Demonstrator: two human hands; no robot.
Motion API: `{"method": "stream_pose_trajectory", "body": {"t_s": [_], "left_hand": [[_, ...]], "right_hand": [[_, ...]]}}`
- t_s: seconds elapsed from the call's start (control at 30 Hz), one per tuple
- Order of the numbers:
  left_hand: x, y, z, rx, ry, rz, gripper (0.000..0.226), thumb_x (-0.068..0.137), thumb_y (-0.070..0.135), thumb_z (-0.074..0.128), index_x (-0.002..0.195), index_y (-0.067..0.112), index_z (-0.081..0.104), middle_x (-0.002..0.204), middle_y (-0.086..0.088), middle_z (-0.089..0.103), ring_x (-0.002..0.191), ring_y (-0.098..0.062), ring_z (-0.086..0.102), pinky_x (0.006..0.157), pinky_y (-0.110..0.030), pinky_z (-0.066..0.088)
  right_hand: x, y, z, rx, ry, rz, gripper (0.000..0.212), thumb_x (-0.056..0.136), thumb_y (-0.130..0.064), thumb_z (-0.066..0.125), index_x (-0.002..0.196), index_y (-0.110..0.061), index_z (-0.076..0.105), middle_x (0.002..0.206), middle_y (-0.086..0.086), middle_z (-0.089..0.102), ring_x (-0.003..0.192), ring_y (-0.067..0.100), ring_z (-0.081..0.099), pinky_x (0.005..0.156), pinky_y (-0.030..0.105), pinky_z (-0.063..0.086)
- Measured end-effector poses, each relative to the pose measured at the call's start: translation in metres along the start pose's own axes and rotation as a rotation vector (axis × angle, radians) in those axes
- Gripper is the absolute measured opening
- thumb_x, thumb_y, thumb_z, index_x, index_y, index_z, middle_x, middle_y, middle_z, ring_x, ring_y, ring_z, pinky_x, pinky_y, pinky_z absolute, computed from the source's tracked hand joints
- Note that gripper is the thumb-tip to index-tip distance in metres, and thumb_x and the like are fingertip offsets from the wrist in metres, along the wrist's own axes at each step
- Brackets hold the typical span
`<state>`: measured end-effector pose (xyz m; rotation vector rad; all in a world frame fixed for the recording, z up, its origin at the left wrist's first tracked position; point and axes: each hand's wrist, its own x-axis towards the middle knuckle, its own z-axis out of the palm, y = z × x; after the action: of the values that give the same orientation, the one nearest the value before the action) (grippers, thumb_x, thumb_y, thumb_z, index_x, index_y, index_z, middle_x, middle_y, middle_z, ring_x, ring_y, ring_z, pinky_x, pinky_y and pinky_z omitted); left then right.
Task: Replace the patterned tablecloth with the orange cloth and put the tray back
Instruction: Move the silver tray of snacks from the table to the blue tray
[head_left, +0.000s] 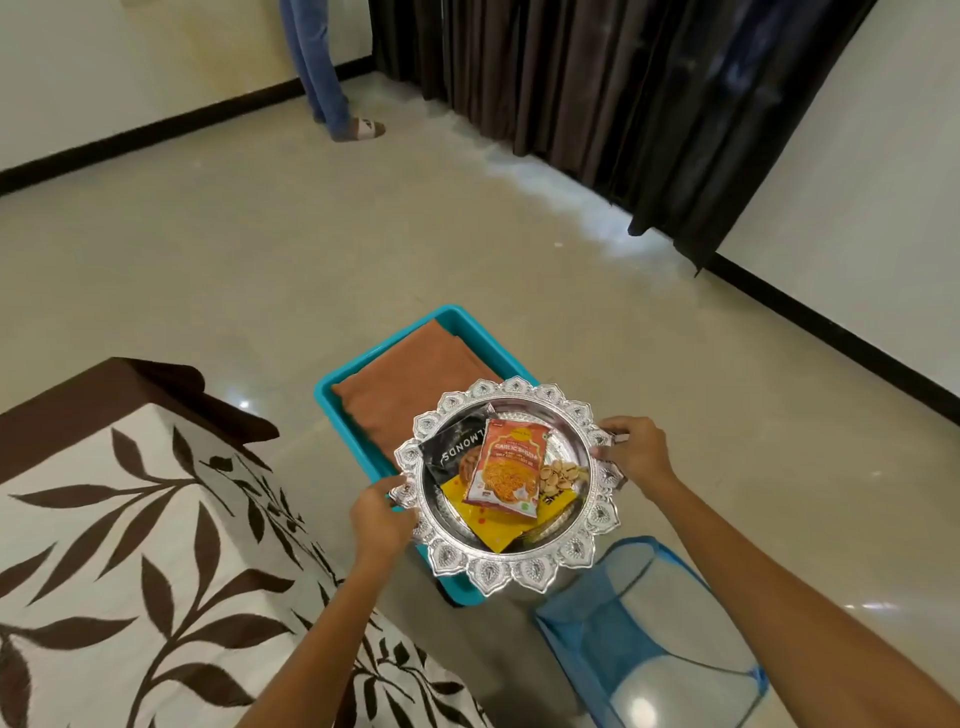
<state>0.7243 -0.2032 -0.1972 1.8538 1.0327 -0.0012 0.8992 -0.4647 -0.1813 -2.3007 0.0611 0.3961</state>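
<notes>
Both forearms are reaching up from the bottom of the frame toward its centre. At lower centre, the left hand (382, 512) is grasping the left rim of the silver tray (597, 519), its fingers curled around the scalloped edge. On the opposite side, the right hand (636, 452) is gripping the right rim, fingers wrapped over it. That tray is sitting level between the hands, overlapping the near end of the teal bin (480, 330) in the picture. Snack packets are lying in the tray: a black almonds bag (452, 447), an orange packet (511, 470), a yellow packet (496, 527), and some loose nuts (558, 475). Folded inside the bin is the orange cloth (410, 374). At lower left, the patterned tablecloth (130, 545) is covering the bench. At lower right, a blue mesh basket (649, 623) is standing on the floor.
</notes>
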Motion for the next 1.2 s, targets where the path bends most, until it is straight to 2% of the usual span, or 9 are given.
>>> {"method": "stream_pose_trajectory", "body": {"t_s": [0.33, 0.43, 0.53, 0.7, 0.8, 0.9, 0.97, 1.1, 1.2], "left_hand": [[0.024, -0.016, 0.004, -0.066, 0.057, -0.018, 0.047, 0.068, -0.015, 0.067, 0.112, 0.002, 0.066, 0.097, -0.02, 0.068, 0.078, -0.032, 0.067, 0.071, -0.047, 0.058], [0.025, -0.017, 0.002, -0.054, 0.092, -0.023, 0.045, 0.069, -0.012, 0.067, 0.112, 0.002, 0.065, 0.089, -0.02, 0.068, 0.072, -0.03, 0.066, 0.067, -0.041, 0.058], [0.021, -0.017, 0.002, -0.001, 0.129, 0.016, 0.042, 0.071, -0.01, 0.07, 0.111, 0.001, 0.065, 0.096, -0.017, 0.068, 0.079, -0.025, 0.063, 0.071, -0.033, 0.054], [0.015, -0.015, 0.014, -0.021, 0.14, 0.119, 0.039, 0.069, -0.009, 0.072, 0.107, 0.0, 0.066, 0.1, -0.012, 0.066, 0.085, -0.021, 0.059, 0.075, -0.03, 0.047], [0.011, -0.018, 0.02, -0.02, 0.133, 0.116, 0.042, 0.07, -0.007, 0.073, 0.111, -0.001, 0.065, 0.105, -0.014, 0.064, 0.092, -0.026, 0.062, 0.079, -0.034, 0.051], [0.0, -0.024, 0.028, 0.042, 0.11, 0.133, 0.042, 0.073, -0.01, 0.068, 0.114, -0.002, 0.063, 0.107, -0.01, 0.06, 0.097, -0.025, 0.059, 0.079, -0.022, 0.042], [-0.003, -0.031, 0.032, 0.087, 0.114, 0.158, 0.042, 0.074, -0.011, 0.067, 0.115, -0.002, 0.063, 0.109, -0.014, 0.061, 0.099, -0.027, 0.058, 0.077, -0.015, 0.04], [-0.003, -0.039, 0.03, 0.163, 0.082, 0.18, 0.048, 0.077, -0.014, 0.06, 0.122, 0.001, 0.059, 0.117, -0.016, 0.057, 0.106, -0.03, 0.056, 0.087, -0.035, 0.052], [-0.013, -0.037, 0.03, 0.249, 0.041, 0.222, 0.05, 0.083, -0.012, 0.054, 0.13, 0.003, 0.052, 0.126, -0.015, 0.051, 0.11, -0.027, 0.052, 0.091, -0.026, 0.042]], "right_hand": [[0.026, -0.008, 0.02, -0.014, -0.011, -0.016, 0.048, 0.066, -0.009, 0.084, 0.111, -0.006, 0.068, 0.116, 0.01, 0.066, 0.1, 0.025, 0.064, 0.094, 0.038, 0.048], [0.03, -0.001, 0.03, -0.031, -0.04, -0.01, 0.047, 0.066, -0.008, 0.084, 0.111, -0.007, 0.068, 0.117, 0.01, 0.066, 0.101, 0.027, 0.064, 0.095, 0.038, 0.048], [0.029, 0.012, 0.041, -0.032, -0.037, 0.003, 0.048, 0.066, -0.007, 0.083, 0.111, -0.008, 0.068, 0.116, 0.011, 0.066, 0.103, 0.027, 0.063, 0.094, 0.036, 0.047], [0.026, 0.031, 0.05, -0.034, -0.029, 0.054, 0.052, 0.071, -0.001, 0.078, 0.12, -0.004, 0.062, 0.124, 0.015, 0.061, 0.108, 0.029, 0.06, 0.094, 0.031, 0.045], [0.025, 0.036, 0.054, -0.134, -0.059, 0.014, 0.051, 0.073, 0.0, 0.075, 0.122, -0.002, 0.06, 0.126, 0.016, 0.058, 0.112, 0.029, 0.056, 0.087, 0.026, 0.04], [0.019, 0.044, 0.058, -0.256, -0.123, -0.005, 0.035, 0.073, 0.0, 0.072, 0.107, 0.001, 0.065, 0.11, 0.02, 0.062, 0.098, 0.032, 0.058, 0.071, 0.03, 0.042], [0.016, 0.049, 0.061, -0.308, -0.134, -0.028, 0.029, 0.071, 0.001, 0.072, 0.1, 0.001, 0.065, 0.102, 0.02, 0.063, 0.093, 0.032, 0.059, 0.069, 0.031, 0.043], [0.012, 0.047, 0.062, -0.319, -0.115, -0.071, 0.029, 0.073, 0.004, 0.069, 0.101, 0.003, 0.063, 0.106, 0.02, 0.061, 0.095, 0.032, 0.058, 0.068, 0.028, 0.037], [0.008, 0.046, 0.064, -0.384, -0.146, -0.076, 0.041, 0.079, -0.001, 0.066, 0.119, 0.0, 0.057, 0.122, 0.019, 0.054, 0.102, 0.031, 0.057, 0.075, 0.027, 0.041]]}}
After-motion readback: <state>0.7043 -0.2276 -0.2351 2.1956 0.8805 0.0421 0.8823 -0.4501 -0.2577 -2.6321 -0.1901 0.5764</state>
